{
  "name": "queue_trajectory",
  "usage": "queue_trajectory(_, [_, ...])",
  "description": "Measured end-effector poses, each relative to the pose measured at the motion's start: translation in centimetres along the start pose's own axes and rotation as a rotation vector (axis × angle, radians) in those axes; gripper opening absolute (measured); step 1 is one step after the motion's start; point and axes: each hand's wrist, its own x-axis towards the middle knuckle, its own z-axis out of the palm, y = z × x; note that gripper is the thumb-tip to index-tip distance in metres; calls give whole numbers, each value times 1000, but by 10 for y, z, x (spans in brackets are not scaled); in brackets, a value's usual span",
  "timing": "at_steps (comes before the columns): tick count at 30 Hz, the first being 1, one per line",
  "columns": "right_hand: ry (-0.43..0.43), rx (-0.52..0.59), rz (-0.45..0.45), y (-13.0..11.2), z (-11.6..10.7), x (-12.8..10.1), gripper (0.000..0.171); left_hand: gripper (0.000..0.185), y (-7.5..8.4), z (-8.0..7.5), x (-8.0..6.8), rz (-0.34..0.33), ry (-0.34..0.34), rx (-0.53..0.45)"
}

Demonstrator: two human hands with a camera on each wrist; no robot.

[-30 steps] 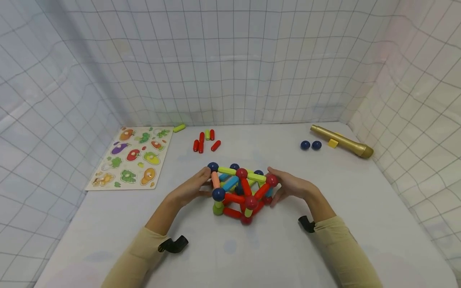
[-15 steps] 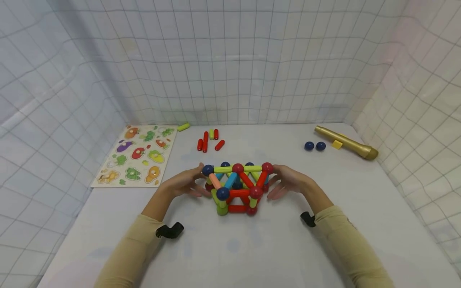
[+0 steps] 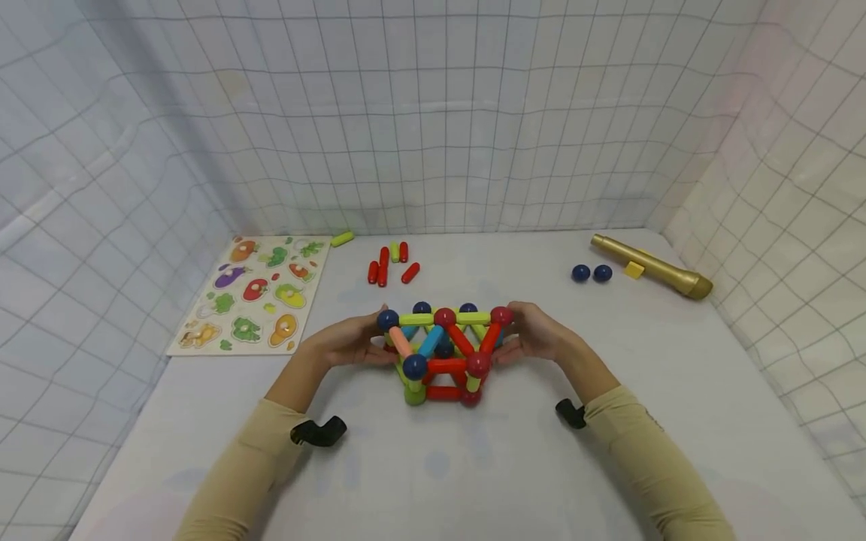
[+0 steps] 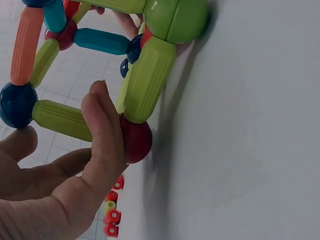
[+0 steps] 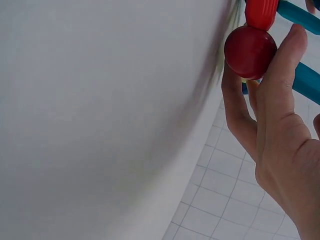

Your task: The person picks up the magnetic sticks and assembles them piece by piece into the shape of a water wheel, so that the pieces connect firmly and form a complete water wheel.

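A magnetic ball-and-rod structure stands on the white table in the head view, made of blue, red and green balls joined by coloured rods. My left hand holds its left end. In the left wrist view the thumb touches a dark blue ball while straighter fingers lie against a red ball. At the other end my right hand grips the structure; in the right wrist view its fingers lie on both sides of a red ball. The structure's far side is partly hidden.
Several loose red rods and a lime rod lie behind the structure. A vegetable puzzle board is at the back left. Two blue balls and a gold microphone-shaped object lie back right, before a gridded curtain.
The structure has turned so its front side faces me squarely. My right hand's spread fingers have come in against its right end, and my left fingers have closed in too.
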Motion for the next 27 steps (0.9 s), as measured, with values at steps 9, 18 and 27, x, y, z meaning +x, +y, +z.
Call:
queue_trajectory(9, [72, -60, -83, -22, -2, -9, 52, 50, 29, 6, -9, 45, 28, 57])
queue_trajectory(18, [112, -187, -213, -35, -9, -19, 52, 65, 41, 17, -18, 207, 25, 249])
queue_trajectory(27, [142, -341, -355, -25, -6, -27, 61, 75, 31, 30, -23, 351, 102, 392])
